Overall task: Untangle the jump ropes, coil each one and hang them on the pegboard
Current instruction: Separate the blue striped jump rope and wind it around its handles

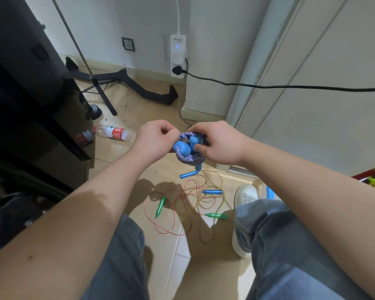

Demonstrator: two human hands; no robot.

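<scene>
Hands busy on the braided rope, thin ropes waiting

Left hand (155,140) is closed, fingers pinched on the purple-white braided rope (188,158) at the bundle's upper left. Right hand (220,142) is closed round the bundle's other side, thumb pressed by the blue handles (183,148). Both hold the coil up in front of me, above the floor. I read this as the coiling step for this rope: loops already gathered, handles being tucked or bound in; I cannot tell whether the end is secured.

Below, on the floor (121,161) between my legs, the thin ropes (182,204) lie looped over one another, with green handles (160,205) and slim blue ones (212,192). Untangling there looks untouched.

No pegboard in view. Next move, as I judge it: lock the coil so it won't spring loose, then find the board before hanging.

Bottle (114,132) lies near, left.
</scene>
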